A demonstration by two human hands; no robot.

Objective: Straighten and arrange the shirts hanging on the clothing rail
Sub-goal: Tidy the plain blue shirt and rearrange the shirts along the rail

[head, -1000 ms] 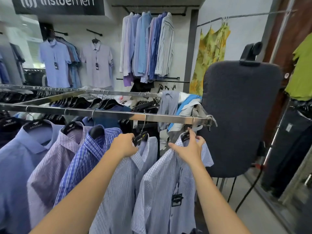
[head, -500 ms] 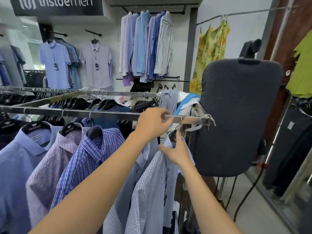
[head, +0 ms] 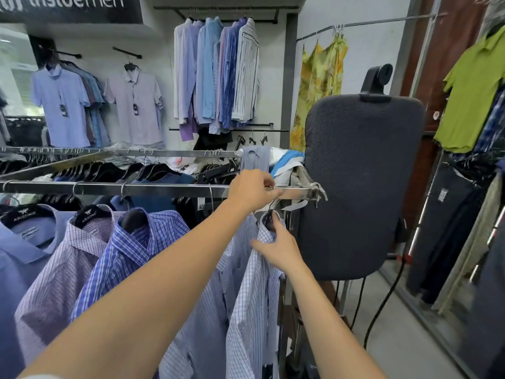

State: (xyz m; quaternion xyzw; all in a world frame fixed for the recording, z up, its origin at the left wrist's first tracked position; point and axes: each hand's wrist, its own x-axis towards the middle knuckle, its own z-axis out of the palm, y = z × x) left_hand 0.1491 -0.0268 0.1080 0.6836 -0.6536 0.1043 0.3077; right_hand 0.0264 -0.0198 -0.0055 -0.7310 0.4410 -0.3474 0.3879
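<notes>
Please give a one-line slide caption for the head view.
Left hand pinches a hanger hook at the rail; right hand holds the checked shirt.

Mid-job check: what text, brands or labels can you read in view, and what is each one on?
"insidemen": dark sign top left, its upper edge cut off.
"ARISTINO": leftmost black hanger.
"ARISTINO": second black hanger.
Too small or blurred: wall shirts' swing tags, blue shirt's collar label, trouser tag.

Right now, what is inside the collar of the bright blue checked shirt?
A black hanger sits inside the blue checked shirt, its hook over the rail. Its arms are hidden under the fabric.
</notes>
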